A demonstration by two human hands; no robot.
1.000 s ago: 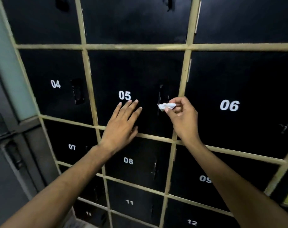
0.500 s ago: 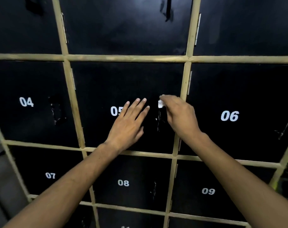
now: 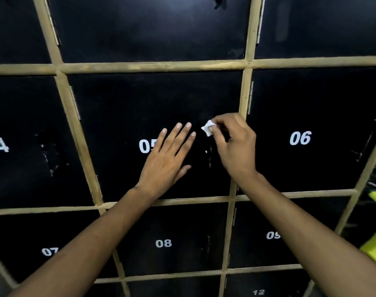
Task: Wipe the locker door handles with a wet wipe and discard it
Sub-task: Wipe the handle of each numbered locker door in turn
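Wet wipe (image 3: 208, 127), crumpled into a small white wad, sits pinched between the thumb and fingertips of my right hand (image 3: 234, 144), pressed near the top of the handle on door 05 (image 3: 129, 116), close to that door's right edge. A second ago the wad was lower on the handle (image 3: 209, 156), sticking out sideways from the fingers; half a second ago it had climbed to the upper end, and now it sits there with the fingers curled tighter round it. I read that as an upward stroke along the handle reaching its top, so this handle is probably close to done, though the dark metal against the dark door makes it hard to tell how clean it is. My left hand (image 3: 165, 161) lies flat on the same door, fingers spread and holding nothing, partly covering the number; it has stayed planted there across the stroke, bracing the door. Outward from here, door 04 (image 3: 21, 125) to the left and door 06 (image 3: 311, 103) to the right each show a handle, and door 08 (image 3: 172, 232) sits nearer, below. The wooden frame (image 3: 152, 66) runs between them. I judge several handles remain, and the discard step is not yet near.
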